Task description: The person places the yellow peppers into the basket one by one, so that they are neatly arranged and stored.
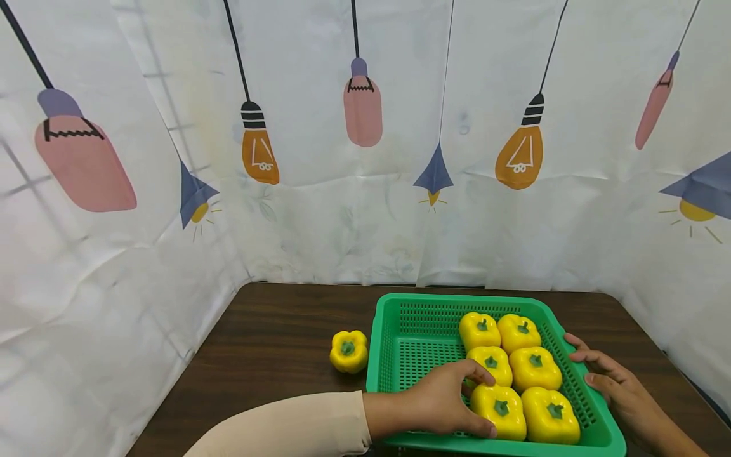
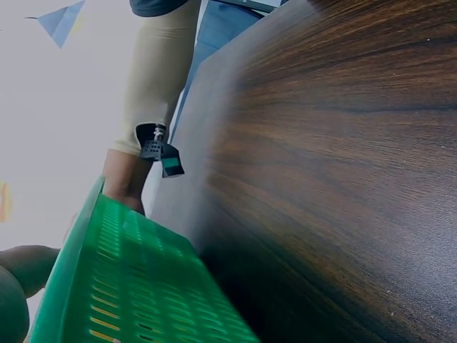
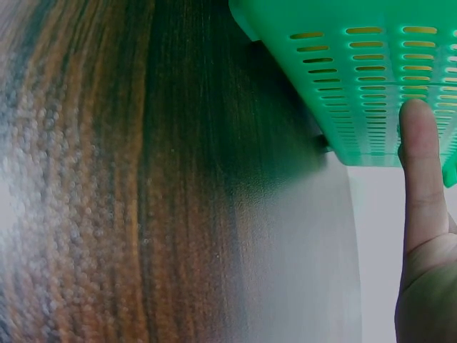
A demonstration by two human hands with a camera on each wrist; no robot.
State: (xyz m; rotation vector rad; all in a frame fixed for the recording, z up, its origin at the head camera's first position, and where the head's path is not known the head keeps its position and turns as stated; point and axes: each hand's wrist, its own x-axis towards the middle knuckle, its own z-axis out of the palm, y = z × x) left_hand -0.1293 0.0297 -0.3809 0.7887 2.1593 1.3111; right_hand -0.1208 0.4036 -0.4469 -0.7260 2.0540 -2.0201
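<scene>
Several yellow bell peppers with green stems sit in two columns in the right half of a green plastic basket (image 1: 419,306). My left hand (image 1: 440,397) reaches over the basket's front left and grips the front-left bell pepper (image 1: 499,412), thumb at its near side and fingers at its far side. At the basket's right side, my right hand (image 1: 622,387) touches the rim with extended fingers. In the right wrist view, one straight finger (image 3: 420,153) lies against the slotted outer wall. The held pepper is hidden in both wrist views.
A single yellow bell pepper (image 1: 349,351) stands on the dark wooden table (image 1: 280,355), left of the basket. Bare basket floor shows left of the peppers. A white cloth (image 1: 325,235) printed with lamps hangs behind and beside the table.
</scene>
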